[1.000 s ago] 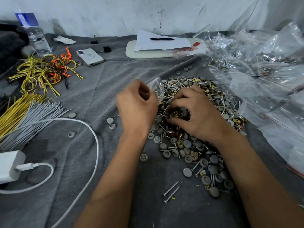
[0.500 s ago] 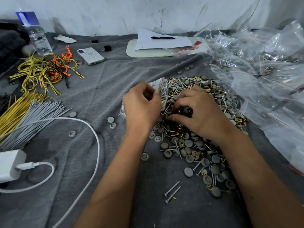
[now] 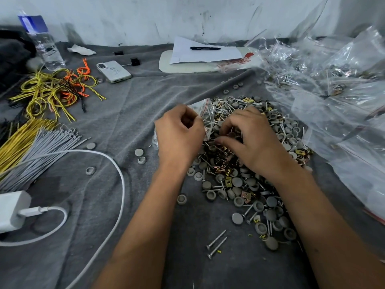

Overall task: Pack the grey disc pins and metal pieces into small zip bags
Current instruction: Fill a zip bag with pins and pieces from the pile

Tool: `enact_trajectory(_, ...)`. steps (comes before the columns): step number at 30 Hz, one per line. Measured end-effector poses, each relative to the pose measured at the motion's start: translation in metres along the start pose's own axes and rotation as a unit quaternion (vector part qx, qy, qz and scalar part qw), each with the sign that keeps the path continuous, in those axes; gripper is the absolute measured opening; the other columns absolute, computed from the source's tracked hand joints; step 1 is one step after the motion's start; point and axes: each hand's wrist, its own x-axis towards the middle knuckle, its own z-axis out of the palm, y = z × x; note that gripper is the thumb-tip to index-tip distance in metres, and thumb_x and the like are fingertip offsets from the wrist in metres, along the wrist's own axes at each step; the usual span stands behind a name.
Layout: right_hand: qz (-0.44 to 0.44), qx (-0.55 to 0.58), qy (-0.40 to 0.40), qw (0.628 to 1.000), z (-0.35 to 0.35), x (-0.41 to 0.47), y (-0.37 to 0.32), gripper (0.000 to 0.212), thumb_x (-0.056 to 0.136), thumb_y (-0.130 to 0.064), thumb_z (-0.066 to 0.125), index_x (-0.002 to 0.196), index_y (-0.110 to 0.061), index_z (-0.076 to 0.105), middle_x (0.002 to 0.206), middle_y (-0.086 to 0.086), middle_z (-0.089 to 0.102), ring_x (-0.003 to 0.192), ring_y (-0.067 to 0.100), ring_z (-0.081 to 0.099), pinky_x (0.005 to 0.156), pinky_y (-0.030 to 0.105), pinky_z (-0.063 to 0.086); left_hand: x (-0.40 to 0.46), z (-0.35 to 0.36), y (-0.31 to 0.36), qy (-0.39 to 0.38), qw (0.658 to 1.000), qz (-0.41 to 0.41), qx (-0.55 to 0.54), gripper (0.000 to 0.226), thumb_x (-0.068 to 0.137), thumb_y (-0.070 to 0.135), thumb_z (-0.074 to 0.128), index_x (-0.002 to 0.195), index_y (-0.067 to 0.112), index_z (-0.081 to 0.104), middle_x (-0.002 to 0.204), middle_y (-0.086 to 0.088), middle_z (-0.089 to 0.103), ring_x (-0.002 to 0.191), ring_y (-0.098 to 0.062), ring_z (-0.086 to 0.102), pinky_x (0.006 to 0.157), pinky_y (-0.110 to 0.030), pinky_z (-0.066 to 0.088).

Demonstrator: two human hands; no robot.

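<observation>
While left hand (image 3: 179, 136) grips it, zip bag (image 3: 201, 107) (clear) points up-right.

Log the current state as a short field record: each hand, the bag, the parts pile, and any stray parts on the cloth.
left hand: fingers curled, gripping the small zip bag at the pile's left edge
right hand: fingers curled down into the parts pile; what they pinch is hidden
small zip bag: clear, red strip at the top, mostly behind the left hand; contents unclear
parts pile: grey disc pins, screws, brass-coloured clips, mixed on the grey cloth
strays: two screws near the pile's near edge; several loose discs left of the pile
packed bags: heaped at the right
</observation>
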Motion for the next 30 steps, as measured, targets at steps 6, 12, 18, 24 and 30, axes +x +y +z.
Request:
enact_trajectory(6, 0.061, 0.171, 0.131, 0.975, 0.007, 0.001, -0.006, 0.010, 0.090, -0.020, 0.078, 0.090, -0.014, 0.071, 0.079, -0.008, 0.070, 0.073, 0.007, 0.067, 0.067, 0.022, 0.055, -0.005, 0.003, 0.006, -0.016, 0.999, 0.020, -0.032, 0.013, 0.088, 0.010, 0.068, 0.076, 0.013, 0.071, 0.065, -0.001, 0.070, 0.063, -0.020, 0.068, 0.058, -0.032, 0.056)
enact_trajectory(12, 0.076, 0.192, 0.178, 0.962, 0.010, 0.001, -0.005, 0.004, 0.091, -0.019, 0.077, 0.094, -0.017, 0.076, 0.083, -0.012, 0.073, 0.078, 0.004, 0.071, 0.071, 0.025, 0.060, -0.010, 0.007, 0.009, -0.034, 0.997, 0.044, -0.058, 0.014, 0.088, 0.010, 0.070, 0.074, 0.012, 0.071, 0.066, -0.001, 0.069, 0.062, -0.020, 0.067, 0.061, -0.036, 0.057)
enact_trajectory(18, 0.098, 0.204, 0.175, 0.958, 0.010, 0.002, -0.005, 0.014, 0.087, -0.008, 0.078, 0.097, -0.017, 0.078, 0.089, -0.009, 0.076, 0.083, 0.005, 0.073, 0.078, 0.032, 0.063, -0.011, 0.010, 0.009, -0.038, 0.996, 0.041, -0.070, 0.015, 0.088, 0.009, 0.069, 0.074, 0.014, 0.071, 0.066, 0.001, 0.069, 0.062, -0.017, 0.067, 0.060, -0.030, 0.055)
enact_trajectory(24, 0.086, 0.183, 0.170, 0.965, 0.005, 0.001, -0.008, 0.011, 0.085, -0.008, 0.082, 0.094, -0.014, 0.080, 0.086, -0.009, 0.076, 0.080, 0.002, 0.073, 0.075, 0.024, 0.061, -0.013, 0.011, 0.010, -0.045, 0.994, 0.055, -0.082, 0.016, 0.089, 0.008, 0.069, 0.075, 0.015, 0.071, 0.066, 0.003, 0.069, 0.061, -0.014, 0.066, 0.058, -0.023, 0.052)
enact_trajectory(30, 0.000, 0.173, 0.123, 0.977, 0.001, -0.001, -0.014, 0.020, 0.098, -0.012, 0.068, 0.117, -0.007, 0.074, 0.107, -0.002, 0.077, 0.100, 0.000, 0.072, 0.087, 0.021, 0.058, -0.006, 0.005, 0.008, -0.033, 0.992, 0.006, -0.124, 0.017, 0.091, 0.009, 0.068, 0.075, 0.013, 0.071, 0.064, -0.001, 0.068, 0.057, -0.014, 0.061, 0.056, -0.032, 0.049)
